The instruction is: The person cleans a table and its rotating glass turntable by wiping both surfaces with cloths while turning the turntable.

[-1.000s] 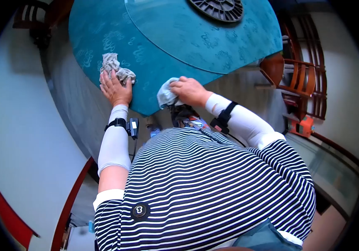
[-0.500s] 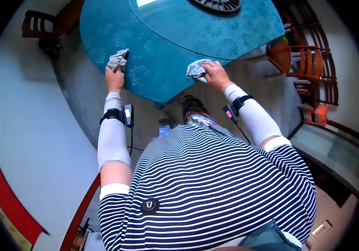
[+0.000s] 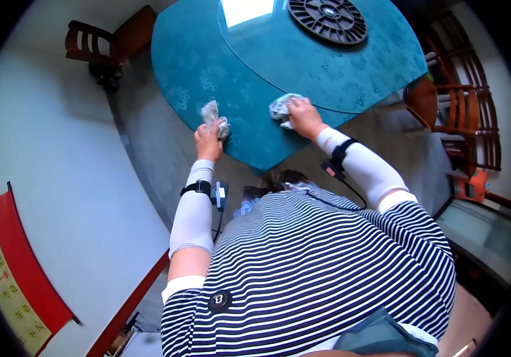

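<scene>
In the head view, a greyish-white rag [image 3: 210, 112] is bunched in my left hand [image 3: 209, 144], close to the near left edge of the teal patterned table [image 3: 190, 53]. My right hand [image 3: 307, 118] has its fingers closed round a second pale rag [image 3: 280, 108], which lies against the tabletop near the curved seam line. Part of each rag is hidden under the fingers. Farther back on the table sits a round black spoked disc [image 3: 328, 21], away from both hands.
A wooden chair [image 3: 92, 44] stands at the far left by the wall. More wooden chairs [image 3: 455, 110] line the right side, with an orange-red box [image 3: 475, 185] below them. A red-bordered scroll [image 3: 20, 256] hangs on the left wall.
The view has shifted, so more of the table and black disc shows. My left hand and its rag are nearer to my right hand. Both hands still hold their rags.
</scene>
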The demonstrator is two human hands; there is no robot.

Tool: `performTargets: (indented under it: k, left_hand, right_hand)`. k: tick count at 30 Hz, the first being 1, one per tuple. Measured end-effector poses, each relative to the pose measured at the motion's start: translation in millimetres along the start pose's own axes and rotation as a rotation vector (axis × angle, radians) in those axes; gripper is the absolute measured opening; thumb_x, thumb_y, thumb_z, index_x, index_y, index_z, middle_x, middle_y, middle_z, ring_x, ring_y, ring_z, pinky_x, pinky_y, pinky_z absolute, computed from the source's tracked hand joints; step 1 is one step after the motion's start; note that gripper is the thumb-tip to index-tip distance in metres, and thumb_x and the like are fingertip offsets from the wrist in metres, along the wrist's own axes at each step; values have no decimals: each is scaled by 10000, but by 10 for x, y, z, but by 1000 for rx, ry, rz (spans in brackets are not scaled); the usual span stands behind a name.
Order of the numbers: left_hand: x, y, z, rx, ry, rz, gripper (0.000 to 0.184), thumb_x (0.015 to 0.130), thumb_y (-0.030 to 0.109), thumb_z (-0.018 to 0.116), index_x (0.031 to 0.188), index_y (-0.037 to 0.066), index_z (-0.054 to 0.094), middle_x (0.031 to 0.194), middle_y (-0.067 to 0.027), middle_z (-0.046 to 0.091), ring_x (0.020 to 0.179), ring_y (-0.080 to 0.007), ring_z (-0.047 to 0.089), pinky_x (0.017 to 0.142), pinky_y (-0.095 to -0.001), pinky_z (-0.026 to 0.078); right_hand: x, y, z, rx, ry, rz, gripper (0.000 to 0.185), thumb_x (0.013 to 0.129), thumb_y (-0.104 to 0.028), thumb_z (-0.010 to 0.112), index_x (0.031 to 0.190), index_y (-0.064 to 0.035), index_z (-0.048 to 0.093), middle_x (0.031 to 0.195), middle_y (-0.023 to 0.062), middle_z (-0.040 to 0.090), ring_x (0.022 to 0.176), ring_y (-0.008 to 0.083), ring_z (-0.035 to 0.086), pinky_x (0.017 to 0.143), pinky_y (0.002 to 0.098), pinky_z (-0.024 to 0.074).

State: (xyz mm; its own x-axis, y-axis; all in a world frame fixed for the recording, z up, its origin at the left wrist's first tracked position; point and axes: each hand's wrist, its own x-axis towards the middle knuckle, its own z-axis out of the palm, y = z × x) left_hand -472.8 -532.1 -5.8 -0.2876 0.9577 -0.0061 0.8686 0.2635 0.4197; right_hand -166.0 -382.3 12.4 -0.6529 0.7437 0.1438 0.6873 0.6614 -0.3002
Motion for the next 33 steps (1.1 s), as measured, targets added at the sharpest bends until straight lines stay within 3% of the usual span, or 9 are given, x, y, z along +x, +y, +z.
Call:
performTargets:
  k: [8, 12, 14, 15, 26, 29, 30, 31, 33]
  left_hand:
    - [253, -177, -100, -66, -164, 67, 624, 741, 10, 676, 1287, 295, 578, 1189, -190, 499, 1094, -401, 506, 978, -473, 442]
    - [672, -706, -2, -352, -342, 196, 488, 838, 63, 641, 1308, 158, 547, 972, -69, 634, 752, -225, 604, 631, -346, 509]
    - [820, -628, -425, -1119, -561, -380, 399, 890, 126, 661, 1276, 151, 562, 959, 1, 633, 668, -107, 541, 502, -249, 405]
    - [891, -746, -509, -1112, -544, -427, 357, 922, 194, 665, 1265, 183, 564, 957, 31, 611, 665, -59, 496, 486, -224, 347]
    - [1820, -1653, -1531, -1297, -359, -511, 277, 905, 287, 627, 1153, 171, 585, 974, -14, 622, 759, -124, 575, 513, -261, 445]
    - [2110, -1679, -1481, -1307, -392, -467, 407, 917, 395, 593, 1255, 173, 551, 1114, -40, 605, 963, -163, 584, 711, -313, 483]
    - [2142, -1621, -1456, -1305, -415, -396, 473, 922, 451, 566, 1297, 165, 526, 1194, -51, 577, 1049, -183, 559, 799, -344, 468]
    - [2180, -1502, -1392, -1302, -446, -302, 541, 928, 506, 538, 1340, 157, 501, 1274, -63, 549, 1134, -202, 533, 888, -375, 452]
    - [2296, -1395, -1257, -1336, -531, -129, 681, 939, 618, 482, 1425, 142, 452, 1435, -86, 493, 1305, -242, 483, 1064, -438, 422]
  right_hand:
    - [664, -331, -1, 78, -205, 38, 467, 807, -171, 650, 1253, -51, 581, 1313, 162, 569, 1147, 380, 524, 996, 432, 457]
    - [200, -245, 83, -17, -55, 155, 419, 789, -149, 631, 1200, -72, 611, 1278, 135, 582, 1100, 371, 547, 961, 433, 487]
    - [-43, -258, 71, -73, 27, 357, 417, 784, -153, 630, 1191, -64, 612, 1278, 142, 581, 1089, 381, 548, 955, 441, 487]
    - [-123, -251, 66, -88, 33, 386, 417, 784, -153, 630, 1191, -64, 612, 1278, 142, 581, 1089, 381, 548, 955, 441, 487]
    - [-246, -75, 206, -184, -13, 778, 459, 812, -142, 587, 1258, -34, 599, 1372, 196, 537, 1304, 334, 467, 1043, 428, 363]
    - [205, -643, -410, -81, -155, 877, 290, 776, -190, 707, 1058, -123, 714, 1197, 65, 666, 1134, 248, 587, 1011, 433, 403]
    - [17, -376, -103, -62, 105, 740, 251, 729, -228, 769, 968, -155, 741, 1099, 28, 701, 1085, 233, 624, 995, 423, 440]
    - [-9, -315, -181, 172, 200, 820, 295, 735, -237, 783, 1011, -149, 729, 1130, 62, 687, 1114, 242, 620, 996, 409, 462]
    - [-336, -169, -453, -184, 110, 1043, 327, 809, -181, 730, 1123, -106, 681, 1175, 105, 671, 1127, 245, 621, 990, 400, 477]
